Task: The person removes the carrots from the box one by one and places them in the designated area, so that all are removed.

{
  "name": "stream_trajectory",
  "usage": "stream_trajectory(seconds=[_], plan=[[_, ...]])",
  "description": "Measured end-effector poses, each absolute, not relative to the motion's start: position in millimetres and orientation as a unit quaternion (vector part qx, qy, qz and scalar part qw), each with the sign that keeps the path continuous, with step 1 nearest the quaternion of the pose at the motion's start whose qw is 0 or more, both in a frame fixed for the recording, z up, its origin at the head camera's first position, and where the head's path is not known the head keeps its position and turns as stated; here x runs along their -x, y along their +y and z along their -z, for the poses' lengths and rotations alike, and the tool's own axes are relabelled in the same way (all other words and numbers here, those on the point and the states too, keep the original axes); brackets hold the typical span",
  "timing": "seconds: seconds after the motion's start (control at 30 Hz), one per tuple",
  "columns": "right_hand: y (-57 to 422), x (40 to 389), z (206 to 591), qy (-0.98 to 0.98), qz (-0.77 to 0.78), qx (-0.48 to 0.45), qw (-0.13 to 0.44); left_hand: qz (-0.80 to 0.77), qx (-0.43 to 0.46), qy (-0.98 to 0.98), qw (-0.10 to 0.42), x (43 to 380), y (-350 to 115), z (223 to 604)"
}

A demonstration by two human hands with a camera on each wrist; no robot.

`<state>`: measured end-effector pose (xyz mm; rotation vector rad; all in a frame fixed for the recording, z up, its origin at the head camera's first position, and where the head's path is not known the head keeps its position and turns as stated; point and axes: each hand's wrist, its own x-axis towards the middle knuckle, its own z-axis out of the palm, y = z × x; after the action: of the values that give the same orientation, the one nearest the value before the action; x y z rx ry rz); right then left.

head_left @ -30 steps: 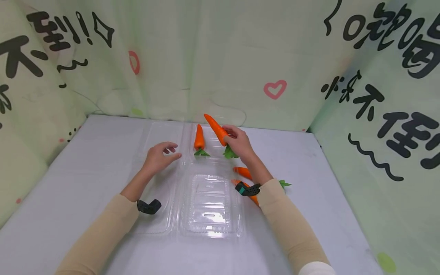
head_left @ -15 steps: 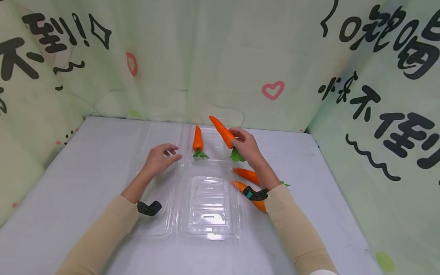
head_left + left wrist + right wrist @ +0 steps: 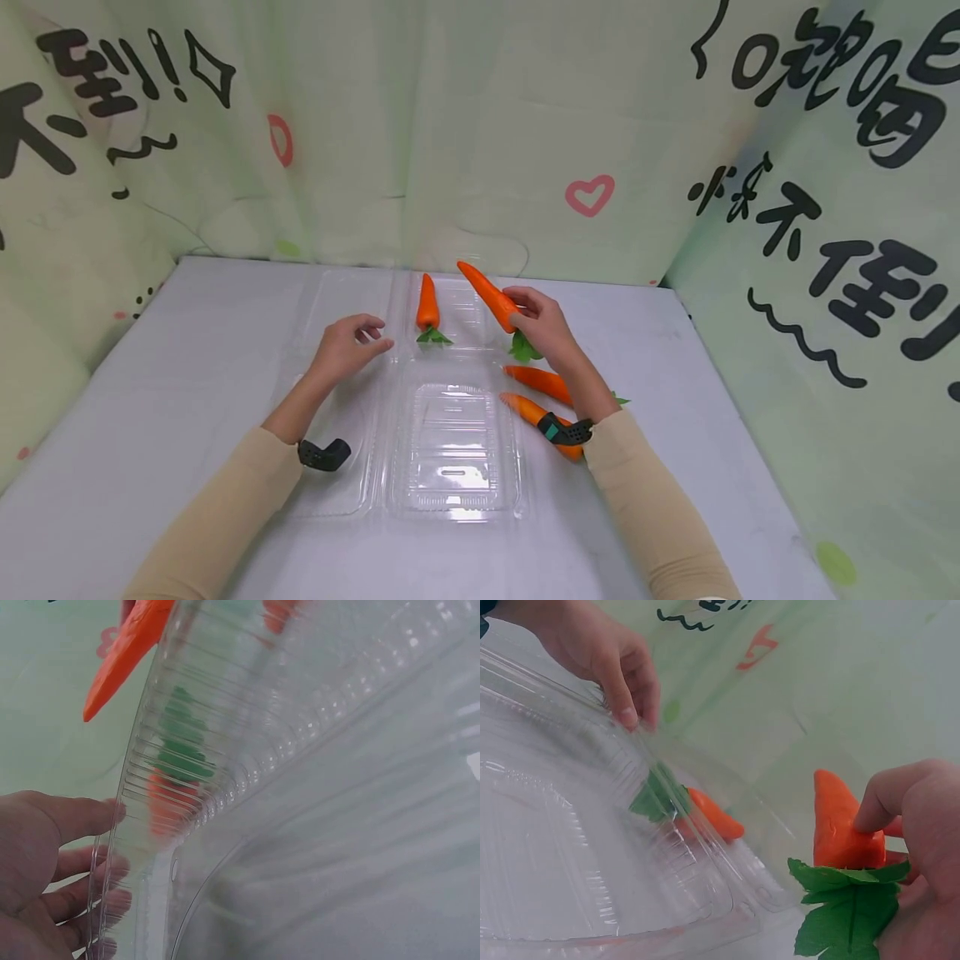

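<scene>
My right hand (image 3: 543, 325) pinches an orange toy carrot (image 3: 487, 296) near its leafy end, above the right side of the clear plastic box (image 3: 517, 492). The carrot's tip points up and away to the left. Another carrot (image 3: 427, 302), green leaves toward me, lies at the back of the clear plastic. My left hand (image 3: 348, 348) is by the middle fold, fingers loosely bent and thumb apart from them. In the left wrist view its fingertips (image 3: 116, 904) meet the plastic rim; whether they press on it, I cannot tell.
Two more carrots, an upper one (image 3: 536, 379) and a lower one (image 3: 528, 408), lie right of the box, partly under my right forearm. The lid half (image 3: 352, 492) lies open on the left. A printed curtain (image 3: 480, 125) rises behind the white table (image 3: 135, 433).
My right hand has moved slightly right and toward me with the held carrot. My left hand stays at the middle fold. The view has shifted a little.
</scene>
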<state>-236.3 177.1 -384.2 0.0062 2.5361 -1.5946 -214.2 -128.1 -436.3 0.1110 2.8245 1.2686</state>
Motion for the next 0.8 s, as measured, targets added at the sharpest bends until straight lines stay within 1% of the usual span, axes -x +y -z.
stream_trajectory(seconds=[0.33,0.8], plan=[[188.6,231.1,388.5,0.848,0.526,-0.010,0.067,-0.405,-0.038,0.913,0.021,214.1,-127.3,436.1],[217.7,223.1,400.4,0.854,0.516,-0.023,0.065,-0.406,-0.037,0.913,0.014,213.4,-123.8,436.3]])
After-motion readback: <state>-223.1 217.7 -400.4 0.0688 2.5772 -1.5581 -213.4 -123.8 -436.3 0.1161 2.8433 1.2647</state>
